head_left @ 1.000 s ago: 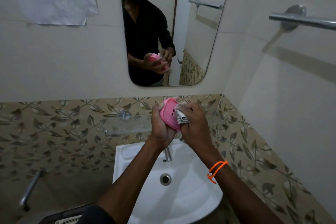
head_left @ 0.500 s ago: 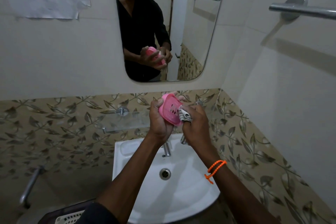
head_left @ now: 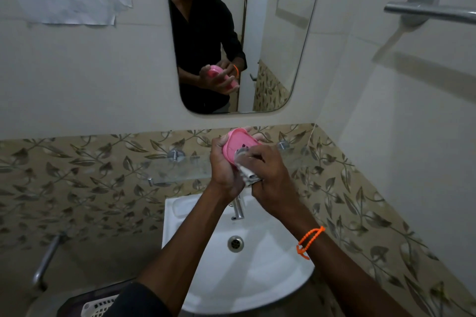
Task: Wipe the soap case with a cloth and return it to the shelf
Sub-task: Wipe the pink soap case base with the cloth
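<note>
White porcelain of the sink (head_left: 270, 273) is sitting nearest you, directly below your forearms. Above it, your left hand (head_left: 225, 170) is wrapping its grip around the pink soap case (head_left: 238, 145), holding it tilted with the hollow side facing you. Your right hand (head_left: 268, 177) is pinching the bunched cloth (head_left: 244, 171) against the case's lower rim. Compared with a moment ago, the cloth is sitting lower on the case and you are turning the case more open toward you, so the wiping is probably working its way round the edge rather than finishing. Behind your hands, the glass shelf (head_left: 177, 171) on the leaf-patterned wall is waiting for the case's return; farther up, the mirror (head_left: 270, 33) is reflecting you.
</note>
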